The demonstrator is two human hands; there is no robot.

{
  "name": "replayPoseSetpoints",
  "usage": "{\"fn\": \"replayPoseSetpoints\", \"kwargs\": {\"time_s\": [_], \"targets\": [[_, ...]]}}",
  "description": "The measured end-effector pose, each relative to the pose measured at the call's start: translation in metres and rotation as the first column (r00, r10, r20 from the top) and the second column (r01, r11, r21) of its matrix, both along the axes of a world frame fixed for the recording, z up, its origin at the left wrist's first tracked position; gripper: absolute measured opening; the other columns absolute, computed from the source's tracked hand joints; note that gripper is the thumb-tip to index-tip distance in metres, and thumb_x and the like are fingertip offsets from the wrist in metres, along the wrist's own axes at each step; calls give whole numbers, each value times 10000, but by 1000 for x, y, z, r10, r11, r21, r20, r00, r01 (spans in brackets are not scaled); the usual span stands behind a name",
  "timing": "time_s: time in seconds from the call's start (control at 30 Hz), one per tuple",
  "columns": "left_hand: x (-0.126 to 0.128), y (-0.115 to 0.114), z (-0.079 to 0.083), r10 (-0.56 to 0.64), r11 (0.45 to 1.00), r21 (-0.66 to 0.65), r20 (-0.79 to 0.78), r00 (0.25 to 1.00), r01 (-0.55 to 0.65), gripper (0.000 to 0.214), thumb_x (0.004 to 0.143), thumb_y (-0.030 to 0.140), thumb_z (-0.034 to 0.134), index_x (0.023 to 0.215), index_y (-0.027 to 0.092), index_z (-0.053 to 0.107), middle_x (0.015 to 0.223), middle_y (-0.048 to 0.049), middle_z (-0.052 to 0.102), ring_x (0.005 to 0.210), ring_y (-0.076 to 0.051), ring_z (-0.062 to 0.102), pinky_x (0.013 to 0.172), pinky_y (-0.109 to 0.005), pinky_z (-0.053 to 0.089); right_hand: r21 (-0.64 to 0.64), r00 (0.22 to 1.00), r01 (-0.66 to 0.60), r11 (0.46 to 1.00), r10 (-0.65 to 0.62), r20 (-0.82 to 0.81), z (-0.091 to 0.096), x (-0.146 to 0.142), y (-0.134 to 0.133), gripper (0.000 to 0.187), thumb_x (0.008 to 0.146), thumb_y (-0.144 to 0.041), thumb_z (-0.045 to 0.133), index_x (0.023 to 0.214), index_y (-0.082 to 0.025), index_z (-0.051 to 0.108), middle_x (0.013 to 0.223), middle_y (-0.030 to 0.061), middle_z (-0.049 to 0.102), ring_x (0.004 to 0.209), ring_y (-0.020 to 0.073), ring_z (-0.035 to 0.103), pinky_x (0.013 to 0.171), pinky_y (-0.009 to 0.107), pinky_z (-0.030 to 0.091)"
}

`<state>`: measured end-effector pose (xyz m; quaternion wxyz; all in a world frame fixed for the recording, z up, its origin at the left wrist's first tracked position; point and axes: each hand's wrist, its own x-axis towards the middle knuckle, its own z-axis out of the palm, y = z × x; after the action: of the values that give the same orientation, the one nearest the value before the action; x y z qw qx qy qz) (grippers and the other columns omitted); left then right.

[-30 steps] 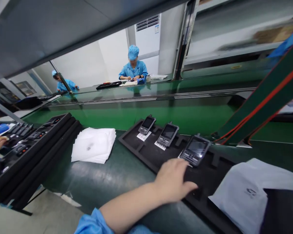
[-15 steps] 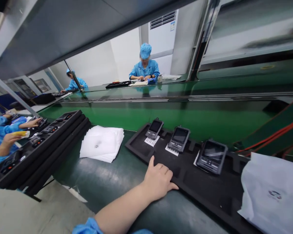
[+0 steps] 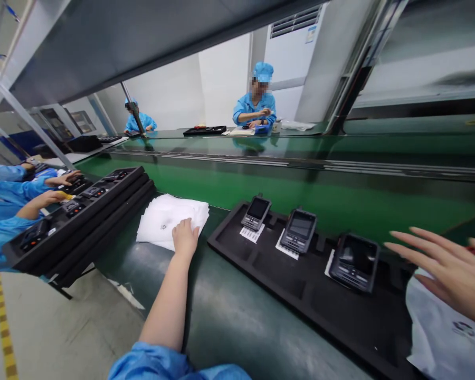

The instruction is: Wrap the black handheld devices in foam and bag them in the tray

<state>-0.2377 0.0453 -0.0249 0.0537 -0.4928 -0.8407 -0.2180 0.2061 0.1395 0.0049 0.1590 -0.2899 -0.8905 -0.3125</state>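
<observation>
My left hand (image 3: 185,237) lies flat on the near edge of a stack of white bags (image 3: 160,224), holding nothing I can see. My right hand (image 3: 445,274) hovers with spread fingers above a white printed bag (image 3: 445,343), close to the nearest of three handheld devices with screens (image 3: 354,262). The other two devices (image 3: 256,213) (image 3: 298,230) sit further along in cut-outs of a black foam tray (image 3: 257,274). Small barcode cards (image 3: 252,234) (image 3: 287,250) lie beside them.
Stacked black foam trays (image 3: 79,216) holding devices stand left of the white stack, worked on by a co-worker's hands (image 3: 51,198). A green conveyor belt (image 3: 237,306) carries everything. Across it, seated workers in blue (image 3: 257,103) (image 3: 138,119) sit at another bench.
My left hand has moved left off the foam tray onto the white stack. My right hand has come into view over the white bag. The whole scene has shifted slightly right.
</observation>
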Motion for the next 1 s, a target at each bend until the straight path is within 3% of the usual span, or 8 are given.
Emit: {"fn": "replayPoseSetpoints", "kwargs": {"time_s": [0.17, 0.33, 0.43, 0.53, 0.63, 0.73, 0.83, 1.0], "targets": [[-16, 6, -16, 118, 992, -48, 15, 993, -117, 191, 779, 198, 517, 956, 128, 526, 964, -76, 527, 918, -206, 500, 815, -362, 373, 257, 905, -425, 868, 398, 149, 21, -55, 25, 487, 744, 53, 146, 807, -62, 615, 1006, 166, 512, 1215, 268, 163, 934, 535, 189], [-16, 9, -21, 114, 992, -57, 37, 993, -111, 116, 812, 226, 490, 849, 127, 538, 898, -36, 527, 855, -154, 494, 776, -338, 402, 372, 806, -592, 715, 521, 281, 16, -65, 60, 507, 772, -5, 157, 774, -139, 646, 957, 112, 542, 947, 271, 488, 743, 460, 357], [-20, 10, -21, 102, 994, -44, 59, 993, -99, 122, 821, 232, 476, 814, 125, 534, 858, -31, 524, 825, -145, 493, 760, -328, 405, 386, 763, -646, 658, 558, 327, 24, -66, 62, 477, 715, -2, 191, 682, -173, 635, 857, 82, 564, 777, 243, 532, 622, 389, 362], [-20, 10, -19, 94, 996, -9, 96, 991, -94, 113, 820, 222, 473, 807, 125, 530, 851, -29, 519, 825, -145, 488, 762, -327, 399, 354, 785, -619, 701, 539, 306, 36, -59, 52, 437, 589, 3, 228, 677, -170, 620, 858, 89, 561, 804, 263, 527, 625, 396, 346], [-15, 8, -15, 96, 994, 37, 145, 985, -102, 91, 818, 189, 460, 806, 126, 524, 859, -28, 514, 838, -147, 482, 771, -324, 389, 245, 839, -539, 806, 490, 235, 40, -43, 41, 455, 510, -40, 280, 803, -162, 607, 1012, 114, 521, 1084, 298, 387, 755, 488, 316], [-5, 4, -4, 86, 992, 69, 199, 976, -101, 93, 819, 152, 428, 799, 129, 516, 869, -37, 507, 826, -145, 487, 752, -296, 387, 85, 893, -447, 890, 439, 99, 31, -27, 36, 533, 459, -77, 334, 920, -198, 574, 1152, 78, 450, 1203, 223, 223, 965, 514, 125], [10, -6, 12, 37, 995, 78, 246, 969, -58, 138, 824, 131, 379, 782, 137, 510, 857, -52, 508, 800, -146, 498, 735, -276, 386, -41, 913, -400, 916, 395, -104, 19, -21, 34, 585, 386, -137, 369, 929, -250, 558, 1144, 31, 463, 1159, 200, 308, 1020, 432, 48], [63, -43, 28, -299, 947, 2, 364, 882, 320, 126, 779, 129, 425, 712, 162, 526, 707, 11, 521, 667, -105, 508, 627, -207, 398, -39, 901, -429, 902, 425, -88, 8, -18, 29, 674, 328, -204, 385, 981, -270, 536, 1110, 57, 479, 1055, 259, 408, 996, 472, 107]]}}
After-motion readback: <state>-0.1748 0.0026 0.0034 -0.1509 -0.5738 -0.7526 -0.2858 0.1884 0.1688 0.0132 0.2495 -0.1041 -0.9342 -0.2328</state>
